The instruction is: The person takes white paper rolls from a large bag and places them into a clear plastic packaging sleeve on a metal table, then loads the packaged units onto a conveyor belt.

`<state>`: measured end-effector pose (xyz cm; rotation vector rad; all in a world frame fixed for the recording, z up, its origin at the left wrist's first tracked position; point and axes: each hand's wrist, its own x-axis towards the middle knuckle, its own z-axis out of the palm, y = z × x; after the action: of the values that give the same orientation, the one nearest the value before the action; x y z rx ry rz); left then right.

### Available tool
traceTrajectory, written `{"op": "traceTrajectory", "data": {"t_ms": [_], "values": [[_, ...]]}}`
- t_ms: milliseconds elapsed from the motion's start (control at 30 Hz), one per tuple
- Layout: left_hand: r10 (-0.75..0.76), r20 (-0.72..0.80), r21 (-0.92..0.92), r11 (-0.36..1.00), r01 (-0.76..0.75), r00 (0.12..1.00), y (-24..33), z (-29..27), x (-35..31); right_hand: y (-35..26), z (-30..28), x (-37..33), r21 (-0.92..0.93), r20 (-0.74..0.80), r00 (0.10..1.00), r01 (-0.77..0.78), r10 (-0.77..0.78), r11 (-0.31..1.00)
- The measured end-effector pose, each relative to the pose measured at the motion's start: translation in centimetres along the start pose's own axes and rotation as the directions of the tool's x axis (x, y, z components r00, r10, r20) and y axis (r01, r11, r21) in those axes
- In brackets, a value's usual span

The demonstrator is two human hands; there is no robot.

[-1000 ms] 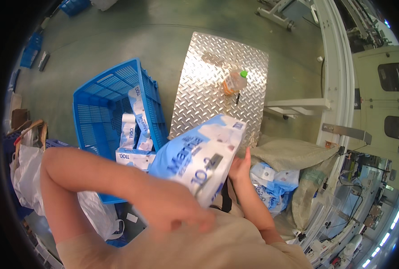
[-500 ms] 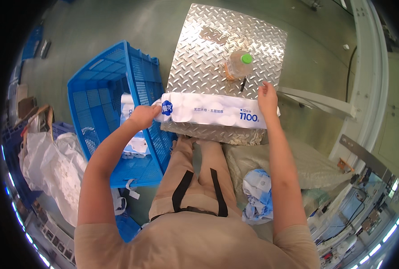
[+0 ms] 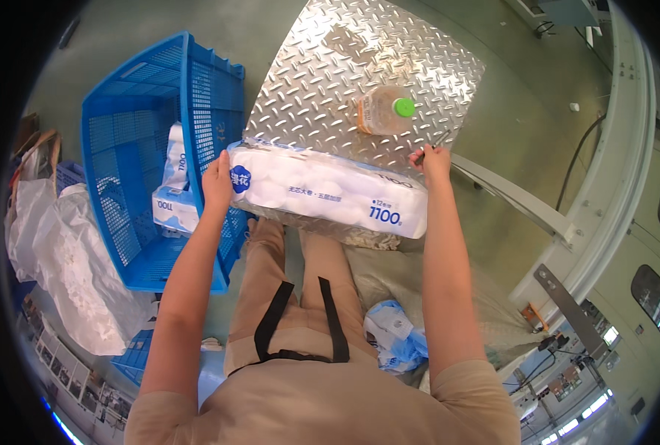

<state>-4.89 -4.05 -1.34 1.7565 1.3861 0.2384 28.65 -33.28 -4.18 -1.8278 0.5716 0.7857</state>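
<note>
A long white plastic-wrapped pack of toilet rolls (image 3: 322, 185) with blue print lies across the near part of a metal tread-plate surface (image 3: 315, 81), its right end tilted toward me. My left hand (image 3: 218, 182) grips the pack's left end, fingers against the wrap. Above the right end is my right hand (image 3: 435, 160), its fingers closed on a slim dark pen-like tool (image 3: 440, 139) whose exact kind I cannot make out. Beyond the pack, a clear bottle (image 3: 380, 110) with a green cap and orange label rests on the plate.
To the left stands a blue plastic crate (image 3: 189, 111) with white-and-blue packs (image 3: 175, 209) inside. A white plastic sack (image 3: 85, 274) is further left. Crumpled blue-and-white wrapping (image 3: 395, 335) lies by my right leg. A white metal bar (image 3: 519, 196) runs along the right.
My right hand has taken up the slim dark tool from the plate. The pack has turned, showing more of its far side, and its right end has come nearer.
</note>
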Motion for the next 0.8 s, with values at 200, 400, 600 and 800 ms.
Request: {"op": "traceTrajectory", "data": {"t_ms": [200, 400, 600, 800], "values": [[0.178, -0.103, 0.135, 0.977, -0.163, 0.979, 0.9, 1.9, 1.0, -2.3, -6.4, -15.4, -0.467, -0.065, 0.733, 0.577, -0.677, 0.67], [0.066, 0.008, 0.132, 0.989, -0.067, 0.998, 3.0, 2.6, 1.9, -1.4, 4.6, -24.2, -0.509, 0.761, 0.393, 0.855, -0.516, -0.099], [0.09, -0.03, 0.053, 0.995, -0.089, 0.995, 2.7, 2.7, 1.7, -0.5, 13.8, -23.0, -0.337, 0.917, 0.177, 0.822, -0.357, -0.459], [0.136, -0.055, 0.069, 0.989, -0.132, 0.989, 2.7, 3.0, 1.8, -1.3, 0.7, -20.5, -0.414, 0.909, 0.355, 0.72, -0.217, -0.557]]}}
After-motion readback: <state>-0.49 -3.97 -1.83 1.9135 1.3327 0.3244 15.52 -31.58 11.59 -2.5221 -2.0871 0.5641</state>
